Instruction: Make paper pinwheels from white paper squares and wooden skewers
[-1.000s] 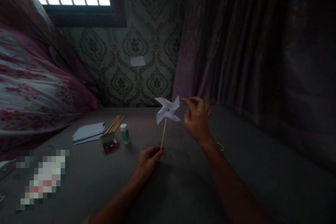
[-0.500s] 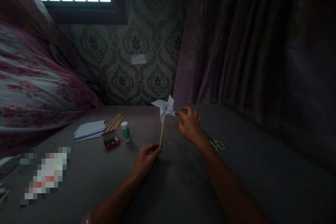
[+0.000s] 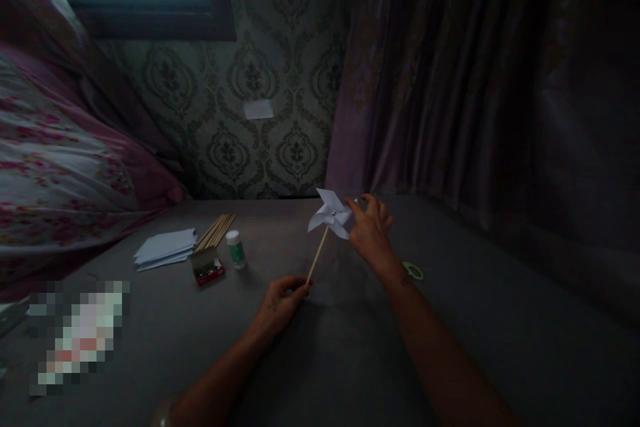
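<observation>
Little force seemed best; your left hand (image 3: 281, 302) clamped the stick (image 3: 317, 255); your right hand (image 3: 371, 229), loosely parted, met the pinwheel (image 3: 331, 215).

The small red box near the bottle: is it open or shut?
Open. The red box has its flap raised, and shiny pieces show inside.

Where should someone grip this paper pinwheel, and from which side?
Best held, I'd judge, low on the wooden stick, coming from the person's left, where the left hand pinches it. The stick is slim and straight, leaning up to the right, with the folded paper blades at its top; a low pinch should avoid creasing them.
</observation>
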`<action>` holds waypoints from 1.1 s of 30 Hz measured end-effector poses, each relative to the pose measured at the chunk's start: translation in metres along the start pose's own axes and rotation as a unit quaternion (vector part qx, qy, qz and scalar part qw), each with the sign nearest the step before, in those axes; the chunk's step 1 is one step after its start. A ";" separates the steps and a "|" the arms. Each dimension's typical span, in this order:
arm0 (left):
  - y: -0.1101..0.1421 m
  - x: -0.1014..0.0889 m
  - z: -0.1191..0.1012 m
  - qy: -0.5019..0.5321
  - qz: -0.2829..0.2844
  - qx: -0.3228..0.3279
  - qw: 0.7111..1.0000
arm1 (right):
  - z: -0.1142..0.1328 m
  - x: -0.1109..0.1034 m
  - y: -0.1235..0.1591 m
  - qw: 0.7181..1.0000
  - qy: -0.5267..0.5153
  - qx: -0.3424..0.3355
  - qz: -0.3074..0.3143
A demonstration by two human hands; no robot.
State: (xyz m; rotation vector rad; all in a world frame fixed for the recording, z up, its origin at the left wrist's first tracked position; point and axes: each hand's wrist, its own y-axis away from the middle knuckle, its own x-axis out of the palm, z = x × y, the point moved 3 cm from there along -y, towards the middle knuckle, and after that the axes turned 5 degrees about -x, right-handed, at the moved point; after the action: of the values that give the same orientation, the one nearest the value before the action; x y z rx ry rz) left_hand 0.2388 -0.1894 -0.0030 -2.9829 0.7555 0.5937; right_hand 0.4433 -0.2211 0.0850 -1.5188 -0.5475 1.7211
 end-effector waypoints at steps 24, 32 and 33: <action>-0.017 0.019 -0.004 0.008 -0.024 -0.065 0.998 | 0.005 0.027 0.038 0.971 -0.204 0.122 0.006; -0.015 0.027 -0.004 -0.073 0.002 -0.018 0.997 | -0.012 0.021 0.055 0.983 -0.109 0.137 -0.059; -0.015 0.026 -0.003 -0.071 0.008 -0.015 0.997 | -0.016 0.019 0.056 0.983 -0.101 0.138 -0.066</action>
State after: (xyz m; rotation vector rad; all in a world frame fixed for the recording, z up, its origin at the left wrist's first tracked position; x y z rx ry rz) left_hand 0.2672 -0.1886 -0.0111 -2.9256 0.7657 0.8148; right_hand 0.4439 -0.2440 0.0281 -1.0978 -0.4761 1.7763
